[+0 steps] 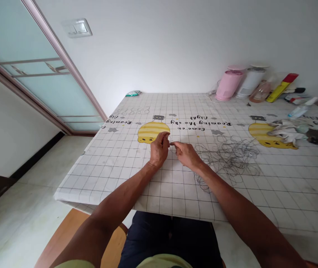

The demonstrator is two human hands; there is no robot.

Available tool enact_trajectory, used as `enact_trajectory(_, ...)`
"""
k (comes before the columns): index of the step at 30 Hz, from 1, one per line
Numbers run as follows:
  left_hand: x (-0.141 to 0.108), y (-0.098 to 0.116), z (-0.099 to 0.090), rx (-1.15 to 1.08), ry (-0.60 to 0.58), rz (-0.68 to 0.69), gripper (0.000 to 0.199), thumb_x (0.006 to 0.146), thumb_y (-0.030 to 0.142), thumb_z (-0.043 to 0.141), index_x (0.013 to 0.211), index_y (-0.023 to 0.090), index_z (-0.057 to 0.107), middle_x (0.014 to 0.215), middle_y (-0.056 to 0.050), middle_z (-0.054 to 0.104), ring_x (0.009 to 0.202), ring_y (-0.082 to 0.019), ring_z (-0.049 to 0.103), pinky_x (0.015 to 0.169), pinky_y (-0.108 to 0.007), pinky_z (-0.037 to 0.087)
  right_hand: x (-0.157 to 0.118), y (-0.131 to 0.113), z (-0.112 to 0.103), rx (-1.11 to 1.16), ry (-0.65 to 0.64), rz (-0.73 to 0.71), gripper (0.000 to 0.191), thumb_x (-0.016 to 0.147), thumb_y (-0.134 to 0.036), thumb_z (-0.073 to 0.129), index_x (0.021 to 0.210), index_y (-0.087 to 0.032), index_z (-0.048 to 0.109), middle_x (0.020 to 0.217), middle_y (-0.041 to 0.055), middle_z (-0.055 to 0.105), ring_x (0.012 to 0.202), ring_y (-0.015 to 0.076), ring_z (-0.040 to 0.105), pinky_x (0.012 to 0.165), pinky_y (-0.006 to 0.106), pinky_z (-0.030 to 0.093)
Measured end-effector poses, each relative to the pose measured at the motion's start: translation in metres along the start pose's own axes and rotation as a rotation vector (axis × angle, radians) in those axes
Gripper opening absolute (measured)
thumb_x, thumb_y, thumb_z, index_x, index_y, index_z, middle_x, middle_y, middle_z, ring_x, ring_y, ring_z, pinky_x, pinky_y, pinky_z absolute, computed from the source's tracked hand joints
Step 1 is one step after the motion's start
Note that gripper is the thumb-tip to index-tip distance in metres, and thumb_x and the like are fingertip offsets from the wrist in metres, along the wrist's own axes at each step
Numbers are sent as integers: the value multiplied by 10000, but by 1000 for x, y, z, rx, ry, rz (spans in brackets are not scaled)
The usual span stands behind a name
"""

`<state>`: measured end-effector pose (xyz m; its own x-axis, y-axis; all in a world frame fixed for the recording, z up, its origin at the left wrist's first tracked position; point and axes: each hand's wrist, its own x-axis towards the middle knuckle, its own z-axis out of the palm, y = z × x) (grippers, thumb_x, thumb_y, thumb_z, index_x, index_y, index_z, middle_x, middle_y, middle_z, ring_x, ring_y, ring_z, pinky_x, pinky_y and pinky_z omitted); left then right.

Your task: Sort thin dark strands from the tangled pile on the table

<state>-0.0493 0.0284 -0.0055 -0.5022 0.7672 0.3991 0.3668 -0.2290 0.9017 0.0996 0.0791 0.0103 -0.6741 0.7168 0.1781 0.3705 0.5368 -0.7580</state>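
Observation:
My left hand [159,149] is closed above the table, thumb and forefinger curled together near a printed yellow bear. Just to its right, my right hand [187,154] is closed too, its forefinger and thumb pressed together and pointing at the left hand. Something small and thin seems to lie between the fingertips, too fine to make out. Beside my right hand and forearm spreads a loose tangle of thin grey wire-like strands [228,158]. Farther back on the left, several small loops of similar strand [132,111] lie in a row.
A checked tablecloth [105,178] covers the table. At the back right stand a pink cylinder [230,85], a white cylinder [250,82], a bottle [260,91] and a yellow-red box [282,88]. Crumpled cloth [284,132] lies far right; a green packet [133,93] sits at the back edge.

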Motion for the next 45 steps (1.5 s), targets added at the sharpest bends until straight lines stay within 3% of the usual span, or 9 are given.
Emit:
enact_trajectory(10, 3, 3, -5, 4, -44, -67, 220, 1088, 352, 579, 1153, 202, 727, 651, 36, 573, 604, -128, 534, 647, -237, 454, 4, 9, -5, -37, 29, -81, 426, 1005, -59, 467, 1282, -167, 773, 974, 80, 794, 847, 178, 721, 804, 261, 515)
enact_trajectory(19, 5, 14, -17, 36, -120, -99, 587, 1088, 651, 532, 1401, 169, 648, 718, -7, 646, 643, -152, 599, 653, -262, 467, 5, 12, -5, -37, 108, -33, 379, 1056, -149, 449, 1248, -165, 775, 991, 103, 803, 794, 190, 718, 750, 287, 520)
enact_trajectory(22, 11, 16, -25, -1, -75, -137, 594, 1071, 692, 535, 1321, 178, 697, 863, -60, 697, 695, -158, 612, 639, -270, 467, 5, 13, -6, -33, 135, -11, 365, 1076, -210, 436, 1254, -168, 752, 879, 82, 771, 673, 189, 665, 669, 300, 498)
enact_trajectory(24, 16, 16, -31, -92, -148, -243, 593, 1026, 718, 600, 1147, 160, 760, 871, -77, 690, 657, -151, 585, 573, -273, 424, 6, 15, -6, -17, 163, 12, 362, 1086, -260, 426, 1274, -166, 721, 778, 53, 720, 595, 190, 613, 606, 303, 465)
enact_trajectory(26, 20, 15, -34, -227, -316, -377, 574, 965, 700, 706, 1000, 134, 788, 855, -88, 682, 609, -130, 547, 518, -270, 362, 8, 17, -6, -4, 217, 27, 345, 1080, -279, 428, 1271, -162, 691, 756, 43, 696, 583, 193, 597, 604, 310, 458)
enact_trajectory(29, 20, 15, -32, -436, -499, -468, 463, 862, 556, 878, 995, 116, 820, 960, -112, 712, 668, -114, 572, 537, -251, 368, 10, 19, -6, -6, 299, 32, 282, 1058, -277, 452, 1199, -169, 671, 815, 60, 717, 651, 203, 633, 677, 326, 483)
enact_trajectory(33, 16, 12, -26, -598, -509, -513, 390, 811, 434, 942, 1002, 115, 823, 1094, -129, 732, 795, -121, 626, 607, -234, 433, 11, 18, -5, 30, 291, 41, 276, 1063, -289, 429, 1103, -193, 684, 795, 47, 707, 661, 199, 639, 677, 311, 476)
enact_trajectory(40, 14, 6, -20, -722, -554, -545, 326, 860, 375, 915, 929, 94, 764, 949, -88, 718, 783, -118, 640, 692, -246, 523, 8, 14, -6, 26, 254, -13, 334, 1029, -222, 441, 1168, -172, 740, 771, 38, 704, 627, 171, 607, 638, 277, 446)
enact_trajectory(45, 12, 1, -16, -735, -566, -569, 366, 818, 377, 952, 914, 89, 747, 919, -90, 724, 765, -130, 663, 719, -274, 557, 6, 11, -11, -6, 154, -80, 265, 1008, -187, 447, 936, -197, 702, 732, 14, 681, 601, 146, 560, 597, 254, 390)
